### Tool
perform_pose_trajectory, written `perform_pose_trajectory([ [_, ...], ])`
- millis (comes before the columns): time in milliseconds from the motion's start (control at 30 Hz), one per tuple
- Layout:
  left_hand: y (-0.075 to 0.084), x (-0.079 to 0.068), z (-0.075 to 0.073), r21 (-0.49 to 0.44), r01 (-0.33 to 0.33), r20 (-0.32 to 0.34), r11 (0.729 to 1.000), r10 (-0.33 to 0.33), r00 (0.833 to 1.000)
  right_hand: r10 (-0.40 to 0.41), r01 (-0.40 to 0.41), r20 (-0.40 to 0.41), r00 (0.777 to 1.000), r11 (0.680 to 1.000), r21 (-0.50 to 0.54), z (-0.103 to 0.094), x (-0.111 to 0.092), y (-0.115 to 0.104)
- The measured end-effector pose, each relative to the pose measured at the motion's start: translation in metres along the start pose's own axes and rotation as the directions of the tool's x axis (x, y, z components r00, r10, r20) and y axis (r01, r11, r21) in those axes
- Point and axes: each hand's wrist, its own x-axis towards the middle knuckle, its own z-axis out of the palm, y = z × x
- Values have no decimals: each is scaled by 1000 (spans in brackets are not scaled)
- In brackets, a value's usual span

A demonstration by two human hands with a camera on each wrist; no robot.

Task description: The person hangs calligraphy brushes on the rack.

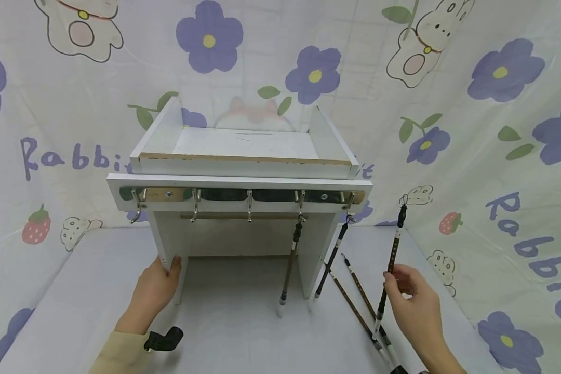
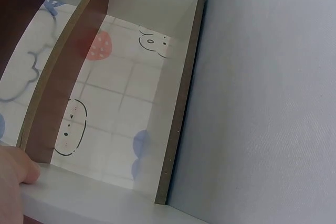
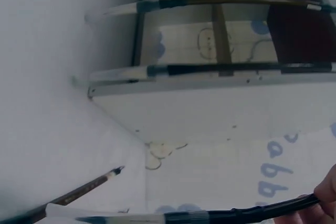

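Lowest right in the head view, nearest the camera, the person's right hand [image 1: 413,301] pinches a slender writing brush with a dark brown shaft and black ends [image 1: 393,249] between thumb and fingers. The brush stands clear to the right of a white wooden rack with a row of metal hooks [image 1: 243,181]. Its long axis runs nearly upright, the top leaning slightly right; its thin cord loop [image 1: 404,199] points up, about level in the frame with the hooks, which lie to its left. The right hand is the nearer to it; at centre left, the left hand [image 1: 154,291] grips the rack's side panel. The held brush shows a pale band below the black top, fine markings along the shaft and a whitish, seemingly translucent lower end. Two similar brushes, one brown-shafted [image 1: 290,265] and one blackish [image 1: 331,261], hang from the two rightmost hooks. Two brown brushes [image 1: 362,295] lie aslant on the white counter [image 1: 243,332], behind the held brush's lower end; whether they touch it cannot be told.
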Motion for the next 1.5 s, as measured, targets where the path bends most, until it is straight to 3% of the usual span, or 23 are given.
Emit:
perform_pose_trajectory([
  [200, 1, 0, 0, 7, 6, 5, 1000, -6, 1000, -143, 148, -52, 988, 983, 113, -2, -4, -20],
  [433, 1, 0, -1, -5, 3, 0, 1000, -3, 1000, -317, 319, -43, 948, 928, 191, 3, -11, -36],
  [700, -1, -1, 0, -3, 19, 6, 1000, -19, 1000, -522, 513, -43, 852, 814, 273, 22, -19, -43],
  [833, -1, 0, 0, 3, 13, -1, 1000, -13, 1000, -582, 551, -7, 813, 766, 330, 30, -23, -48],
  [1033, -1, -1, 0, 6, -6, -3, 1000, 6, 1000, -630, 564, 70, 773, 733, 380, 43, -30, -55],
  [1333, 0, -1, 0, 5, -9, -3, 1000, 9, 1000, -621, 534, 137, 771, 749, 392, 57, -36, -62],
  [1500, 0, -1, 0, 5, -15, -9, 1000, 15, 1000, -657, 554, 132, 742, 713, 429, 62, -35, -70],
])
